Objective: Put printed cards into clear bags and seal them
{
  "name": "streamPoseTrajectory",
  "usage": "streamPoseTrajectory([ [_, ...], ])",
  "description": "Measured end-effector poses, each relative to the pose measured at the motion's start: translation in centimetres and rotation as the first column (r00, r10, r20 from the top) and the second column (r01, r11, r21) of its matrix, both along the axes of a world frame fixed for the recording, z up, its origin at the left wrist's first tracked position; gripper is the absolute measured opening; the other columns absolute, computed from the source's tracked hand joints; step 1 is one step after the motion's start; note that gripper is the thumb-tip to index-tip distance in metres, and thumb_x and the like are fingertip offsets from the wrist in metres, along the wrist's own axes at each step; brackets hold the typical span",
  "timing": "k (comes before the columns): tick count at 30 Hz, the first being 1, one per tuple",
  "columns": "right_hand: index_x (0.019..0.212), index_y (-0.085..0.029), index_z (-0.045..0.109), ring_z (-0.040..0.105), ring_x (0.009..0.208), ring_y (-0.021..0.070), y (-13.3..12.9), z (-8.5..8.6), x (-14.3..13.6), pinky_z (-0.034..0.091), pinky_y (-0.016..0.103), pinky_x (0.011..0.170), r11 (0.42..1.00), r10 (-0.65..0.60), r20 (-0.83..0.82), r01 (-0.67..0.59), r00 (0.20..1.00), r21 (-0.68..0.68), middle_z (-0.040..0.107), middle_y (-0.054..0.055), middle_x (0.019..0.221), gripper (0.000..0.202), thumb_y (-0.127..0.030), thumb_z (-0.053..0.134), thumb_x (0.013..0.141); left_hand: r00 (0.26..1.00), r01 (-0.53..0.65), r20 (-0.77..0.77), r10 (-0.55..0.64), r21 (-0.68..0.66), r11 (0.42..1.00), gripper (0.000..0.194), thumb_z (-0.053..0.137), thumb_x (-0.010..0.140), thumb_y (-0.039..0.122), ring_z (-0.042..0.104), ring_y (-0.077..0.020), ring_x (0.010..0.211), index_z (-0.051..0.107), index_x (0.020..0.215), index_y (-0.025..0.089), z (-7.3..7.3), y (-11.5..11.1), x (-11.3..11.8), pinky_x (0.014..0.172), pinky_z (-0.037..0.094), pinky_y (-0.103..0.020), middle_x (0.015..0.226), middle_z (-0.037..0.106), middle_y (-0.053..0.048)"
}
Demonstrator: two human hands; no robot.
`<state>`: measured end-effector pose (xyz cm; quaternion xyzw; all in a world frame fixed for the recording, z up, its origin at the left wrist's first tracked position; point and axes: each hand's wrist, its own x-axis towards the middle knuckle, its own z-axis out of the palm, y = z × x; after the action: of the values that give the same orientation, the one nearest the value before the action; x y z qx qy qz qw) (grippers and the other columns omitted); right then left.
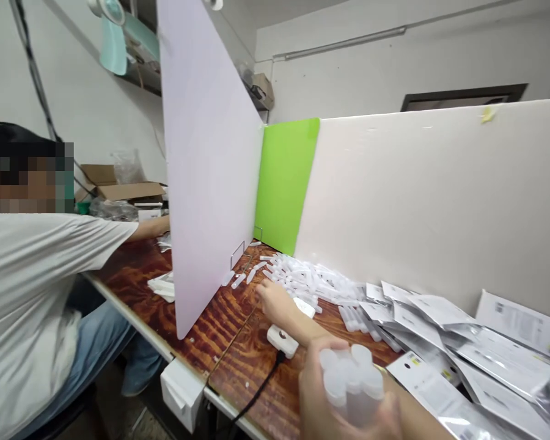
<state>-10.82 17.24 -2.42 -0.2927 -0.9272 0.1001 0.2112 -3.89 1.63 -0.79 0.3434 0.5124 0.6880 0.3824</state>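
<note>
My left hand, close to the camera, is wrapped around a bundle of translucent white plastic tubes. Their round ends face up, pressed side by side. Beyond it, my right hand reaches leftward over the table, its forearm passing behind the left hand. The right fingers look curled together, low by the tabletop; what they hold, if anything, is hidden. Just past them lies a heap of small translucent plastic pieces, with a few loose ones near the divider's foot. More tubes lie in a row at the heap's right end.
Printed packets are piled on the right. A white box with a black cable sits on the wooden table. A tall white divider stands left, a green panel behind. Past the divider, a person in a white shirt reaches forward.
</note>
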Motion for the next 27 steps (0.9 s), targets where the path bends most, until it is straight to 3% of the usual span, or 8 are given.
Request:
streamPoseTrajectory([
  [3, 0.102, -0.013, 0.060, 0.061, 0.098, 0.0182, 0.2, 3.9, 2.9, 0.051, 0.039, 0.086, 0.994, -0.105, -0.396, 0.104, 0.912, -0.025, 0.064, 0.008, 0.104, 0.018, -0.021, 0.045, 0.095, 1.000, -0.008, -0.022, 0.009, 0.053, 0.999, 0.043, 0.071, 0.052, 0.017, 0.056, -0.0163, 0.061, 0.051, 0.090, 0.021, 0.2, 0.2, 0.1, 0.054, 0.046, -0.025, 0.074, 0.058, -0.002],
  [7, 0.097, -0.014, 0.058, 0.065, 0.080, 0.0159, -3.1, 8.5, 9.4, 0.056, 0.032, 0.071, 0.991, -0.134, -0.663, 0.108, 0.737, -0.080, 0.067, 0.006, 0.088, 0.028, -0.033, 0.038, 0.097, 0.999, 0.027, 0.020, -0.029, 0.099, 0.995, 0.040, 0.072, 0.057, 0.025, 0.052, -0.0121, 0.056, 0.050, 0.090, 0.019, 0.8, -0.1, 0.1, 0.053, 0.043, -0.023, 0.068, 0.053, 0.002],
  [10, 0.089, -0.019, 0.062, 0.066, 0.074, 0.0154, -7.7, 9.7, 14.3, 0.056, 0.031, 0.069, 0.999, 0.000, -0.877, 0.035, 0.481, 0.019, 0.066, 0.002, 0.081, 0.011, -0.027, 0.056, 0.090, 0.992, 0.105, 0.058, -0.110, 0.084, 0.991, 0.041, 0.072, 0.061, 0.025, 0.049, -0.0101, 0.055, 0.048, 0.093, 0.019, 0.8, 0.0, 0.3, 0.052, 0.042, -0.021, 0.066, 0.052, 0.004],
  [11, 0.089, -0.020, 0.064, 0.066, 0.076, 0.0155, -9.2, 9.6, 15.6, 0.056, 0.031, 0.071, 0.997, 0.063, -0.883, 0.019, 0.466, 0.081, 0.066, 0.002, 0.084, 0.007, -0.022, 0.057, 0.089, 0.988, 0.139, 0.057, -0.144, 0.088, 0.986, 0.040, 0.072, 0.062, 0.024, 0.048, -0.0095, 0.055, 0.047, 0.093, 0.019, 0.7, 0.0, 0.4, 0.052, 0.042, -0.020, 0.066, 0.051, 0.004],
  [16, 0.090, -0.020, 0.065, 0.065, 0.080, 0.0152, -13.4, 6.9, 18.8, 0.056, 0.027, 0.066, 0.963, 0.218, -0.705, -0.032, 0.675, 0.267, 0.066, 0.004, 0.087, 0.019, -0.004, 0.059, 0.082, 0.966, 0.258, -0.013, -0.259, 0.143, 0.956, 0.036, 0.070, 0.070, 0.030, 0.047, -0.0087, 0.059, 0.043, 0.091, 0.018, 0.8, -0.6, 1.2, 0.052, 0.040, -0.019, 0.071, 0.052, 0.003],
  [21, 0.097, -0.021, 0.060, 0.065, 0.086, 0.0163, -13.8, 5.1, 19.5, 0.056, 0.029, 0.072, 0.950, 0.243, -0.633, -0.049, 0.735, 0.308, 0.066, 0.005, 0.092, 0.023, -0.004, 0.056, 0.083, 0.957, 0.288, -0.068, -0.280, 0.159, 0.944, 0.032, 0.069, 0.070, 0.029, 0.051, -0.0115, 0.064, 0.047, 0.089, 0.017, 0.8, -1.4, 2.4, 0.055, 0.043, -0.022, 0.075, 0.055, 0.001],
  [24, 0.111, -0.022, 0.055, 0.062, 0.101, 0.0210, -14.0, 5.2, 20.2, 0.054, 0.036, 0.085, 0.955, 0.216, -0.501, -0.076, 0.838, 0.285, 0.065, 0.010, 0.105, 0.028, -0.014, 0.059, 0.085, 0.960, 0.279, -0.059, -0.273, 0.206, 0.938, 0.025, 0.066, 0.068, 0.020, 0.053, -0.0134, 0.070, 0.049, 0.086, 0.017, 0.9, -1.4, 2.6, 0.058, 0.044, -0.023, 0.078, 0.056, 0.000],
  [27, 0.132, -0.023, 0.038, 0.049, 0.122, 0.0280, -14.1, 5.4, 21.4, 0.046, 0.043, 0.099, 0.978, 0.184, -0.294, -0.145, 0.938, 0.150, 0.052, 0.015, 0.130, 0.068, -0.038, 0.072, 0.075, 0.961, 0.273, -0.069, -0.266, 0.130, 0.953, 0.030, 0.068, 0.064, 0.015, 0.055, -0.0141, 0.072, 0.050, 0.088, 0.016, 1.3, -1.6, 2.2, 0.062, 0.045, -0.024, 0.079, 0.057, 0.000],
])
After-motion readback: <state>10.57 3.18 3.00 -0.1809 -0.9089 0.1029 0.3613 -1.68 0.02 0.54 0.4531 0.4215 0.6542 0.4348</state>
